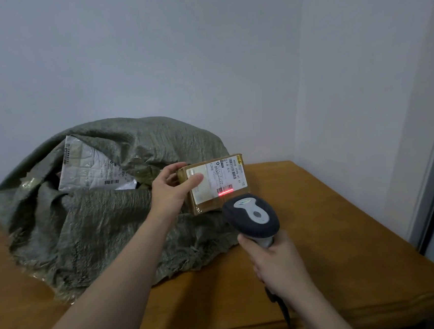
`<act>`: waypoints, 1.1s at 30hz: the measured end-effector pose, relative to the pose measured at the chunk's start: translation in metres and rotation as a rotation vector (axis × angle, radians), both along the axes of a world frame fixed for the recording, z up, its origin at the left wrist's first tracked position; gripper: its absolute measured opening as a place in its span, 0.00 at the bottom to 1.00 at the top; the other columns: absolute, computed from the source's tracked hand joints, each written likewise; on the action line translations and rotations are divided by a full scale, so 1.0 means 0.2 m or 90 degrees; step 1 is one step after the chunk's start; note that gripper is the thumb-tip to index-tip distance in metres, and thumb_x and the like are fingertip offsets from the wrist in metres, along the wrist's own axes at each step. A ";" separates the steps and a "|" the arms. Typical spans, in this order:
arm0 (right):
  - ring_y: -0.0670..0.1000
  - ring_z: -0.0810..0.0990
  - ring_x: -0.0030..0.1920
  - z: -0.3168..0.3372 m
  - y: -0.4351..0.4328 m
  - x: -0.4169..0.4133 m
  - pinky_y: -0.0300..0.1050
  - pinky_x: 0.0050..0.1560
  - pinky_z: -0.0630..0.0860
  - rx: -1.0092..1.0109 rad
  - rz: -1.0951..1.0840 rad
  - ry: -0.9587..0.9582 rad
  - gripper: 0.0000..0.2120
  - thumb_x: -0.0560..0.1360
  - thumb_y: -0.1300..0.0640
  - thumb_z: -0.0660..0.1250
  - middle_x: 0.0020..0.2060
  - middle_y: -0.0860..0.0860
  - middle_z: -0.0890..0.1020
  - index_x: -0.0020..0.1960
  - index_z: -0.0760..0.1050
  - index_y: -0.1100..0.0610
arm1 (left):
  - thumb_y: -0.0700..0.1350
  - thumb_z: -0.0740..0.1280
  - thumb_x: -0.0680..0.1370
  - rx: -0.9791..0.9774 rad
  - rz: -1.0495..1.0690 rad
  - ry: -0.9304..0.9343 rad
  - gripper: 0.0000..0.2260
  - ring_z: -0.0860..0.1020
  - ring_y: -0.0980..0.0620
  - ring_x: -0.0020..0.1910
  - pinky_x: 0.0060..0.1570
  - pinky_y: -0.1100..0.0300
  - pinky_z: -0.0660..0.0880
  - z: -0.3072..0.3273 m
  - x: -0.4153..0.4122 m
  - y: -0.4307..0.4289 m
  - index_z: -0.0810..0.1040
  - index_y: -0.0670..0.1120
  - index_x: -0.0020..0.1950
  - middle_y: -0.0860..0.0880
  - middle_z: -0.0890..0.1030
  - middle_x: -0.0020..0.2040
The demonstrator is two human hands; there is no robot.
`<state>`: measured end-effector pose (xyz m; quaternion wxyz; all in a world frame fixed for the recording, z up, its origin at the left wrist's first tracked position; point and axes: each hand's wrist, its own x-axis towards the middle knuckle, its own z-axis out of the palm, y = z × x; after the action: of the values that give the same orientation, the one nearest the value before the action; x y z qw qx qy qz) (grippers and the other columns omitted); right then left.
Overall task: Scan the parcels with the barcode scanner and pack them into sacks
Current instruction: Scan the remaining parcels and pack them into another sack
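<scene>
From the head camera, the only view we have, we are looking down at a wooden table (322, 220) with a green woven sack (97, 223) slumped across its left half. We are holding a small cardboard parcel (226, 175) in our left hand (171, 187), thumb pressed on the label face and fingers curled round the far edge, so the parcel is hanging in the air just past the sack's right side, above the table. Our right hand (275, 262) is wrapped round the grip of the barcode scanner (252, 215), whose head is pointing at the parcel from just beside it. The red scan line (225, 192) is falling across the lower barcode on the label.

A white mailer (91, 165) is already lying in the sack's mouth, which is sagging half open towards us.

We are judging the risks from here. The red line is sitting near the label's bottom edge, so a small tilt of either wrist could be sliding it off the bars and costing us the read. Our thumb is lying close to the printed area and could be covering a code. The slack sack mouth could be folding shut as we push the parcel in one-handed, and the scanner's cable (279, 304) could be snagging on the table edge.
</scene>
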<state>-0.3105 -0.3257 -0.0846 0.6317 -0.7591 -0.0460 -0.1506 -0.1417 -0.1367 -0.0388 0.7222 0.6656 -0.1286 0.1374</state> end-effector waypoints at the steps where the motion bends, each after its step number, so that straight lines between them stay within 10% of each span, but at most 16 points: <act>1: 0.48 0.64 0.22 0.00 0.00 0.00 0.41 0.28 0.63 -0.001 0.001 0.000 0.23 0.80 0.56 0.70 0.22 0.50 0.66 0.28 0.67 0.52 | 0.47 0.82 0.69 -0.002 0.000 0.000 0.22 0.83 0.45 0.59 0.49 0.48 0.84 0.00 0.00 0.00 0.82 0.55 0.61 0.48 0.84 0.60; 33: 0.50 0.65 0.25 0.05 0.02 -0.04 0.45 0.30 0.63 0.087 -0.026 0.046 0.17 0.79 0.55 0.71 0.26 0.53 0.68 0.34 0.70 0.54 | 0.49 0.81 0.71 -0.051 0.021 0.031 0.20 0.85 0.48 0.55 0.45 0.54 0.83 -0.03 -0.13 -0.07 0.81 0.50 0.60 0.47 0.85 0.56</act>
<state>-0.3186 -0.3224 -0.0751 0.6801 -0.7199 0.0028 -0.1384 -0.1672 -0.1510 -0.0443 0.7491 0.6410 -0.0948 0.1380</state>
